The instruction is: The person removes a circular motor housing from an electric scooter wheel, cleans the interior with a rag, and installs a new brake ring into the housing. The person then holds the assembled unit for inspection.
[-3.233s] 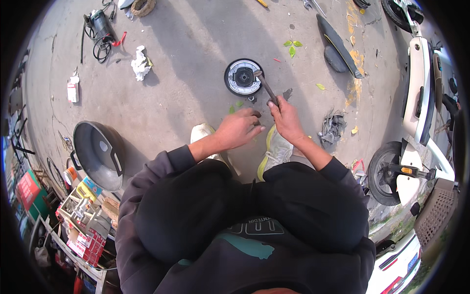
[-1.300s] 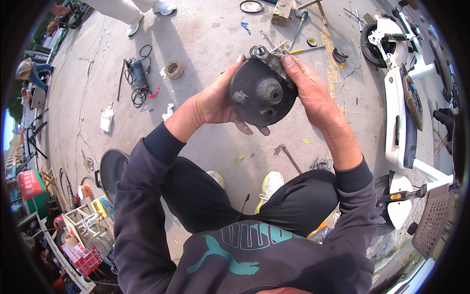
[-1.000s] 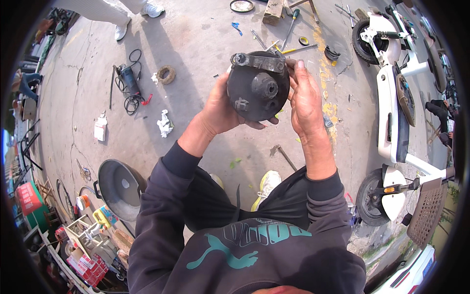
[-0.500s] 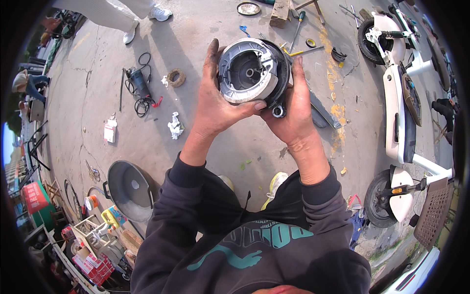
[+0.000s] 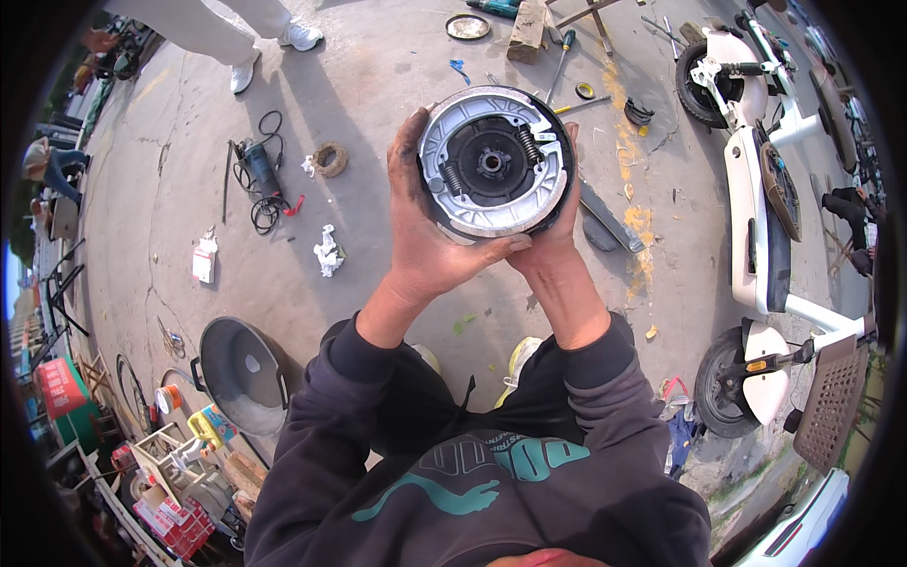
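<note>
A round drum brake assembly (image 5: 492, 163) is held up before me between both hands. Its two silver curved shoes, joined by coil springs, surround a black backing plate with a small hole at the centre, and this side faces me. My left hand (image 5: 420, 213) grips the left rim, thumb along the lower edge and dark-stained fingers reaching up the side. My right hand (image 5: 556, 241) supports the lower right from behind, its fingertips showing past the right rim. Most of the right fingers and the back of the brake are hidden.
On the concrete lie an angle grinder (image 5: 260, 170) with its cord, a brown ring (image 5: 331, 159), crumpled tissue (image 5: 329, 250) and a screwdriver (image 5: 561, 64). A black tub (image 5: 241, 369) stands left, a white electric scooter (image 5: 756, 217) right. Another person's legs (image 5: 222, 38) are at upper left.
The brake assembly has turned so its shoe side faces me more squarely, and its side lever is now out of sight. My right hand has shifted left and further behind it.
</note>
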A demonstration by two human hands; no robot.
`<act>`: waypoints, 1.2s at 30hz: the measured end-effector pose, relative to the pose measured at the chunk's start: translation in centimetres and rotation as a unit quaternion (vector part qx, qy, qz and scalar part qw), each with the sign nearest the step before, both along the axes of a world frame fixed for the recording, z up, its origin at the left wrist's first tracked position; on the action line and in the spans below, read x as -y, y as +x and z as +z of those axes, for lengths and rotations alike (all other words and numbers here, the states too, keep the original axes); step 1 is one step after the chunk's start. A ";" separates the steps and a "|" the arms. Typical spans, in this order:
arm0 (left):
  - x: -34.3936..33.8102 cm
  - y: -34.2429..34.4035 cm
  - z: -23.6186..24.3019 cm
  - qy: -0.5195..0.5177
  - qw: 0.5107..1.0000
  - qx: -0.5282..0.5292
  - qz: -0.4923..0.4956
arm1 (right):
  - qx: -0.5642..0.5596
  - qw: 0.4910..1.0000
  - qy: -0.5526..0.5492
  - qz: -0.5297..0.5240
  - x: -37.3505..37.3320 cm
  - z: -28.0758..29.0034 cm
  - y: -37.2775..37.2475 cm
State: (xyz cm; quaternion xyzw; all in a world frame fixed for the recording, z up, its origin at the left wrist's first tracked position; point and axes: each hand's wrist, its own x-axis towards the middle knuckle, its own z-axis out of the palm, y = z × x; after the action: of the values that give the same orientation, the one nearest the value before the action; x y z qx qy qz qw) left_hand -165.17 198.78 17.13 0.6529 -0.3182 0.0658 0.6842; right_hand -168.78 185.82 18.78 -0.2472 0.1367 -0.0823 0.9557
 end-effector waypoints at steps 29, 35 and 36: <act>-1.8 2.9 1.5 -0.105 0.949 -0.273 -0.121 | 0.045 0.918 -0.392 0.033 -1.3 2.1 0.1; -3.5 4.6 0.6 -0.415 0.777 -0.366 -0.302 | 0.087 0.836 -0.532 -0.105 -3.0 2.5 -1.1; -3.9 5.3 0.9 -0.459 0.727 -0.402 -0.314 | 0.093 0.791 -0.592 -0.123 -3.3 2.0 -1.2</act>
State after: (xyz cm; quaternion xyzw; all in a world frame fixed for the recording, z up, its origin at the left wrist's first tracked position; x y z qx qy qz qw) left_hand -159.86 202.70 18.03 0.0875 -0.1314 -0.2836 0.9459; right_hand -169.94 189.09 20.82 -0.7370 0.0008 -0.2862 0.6123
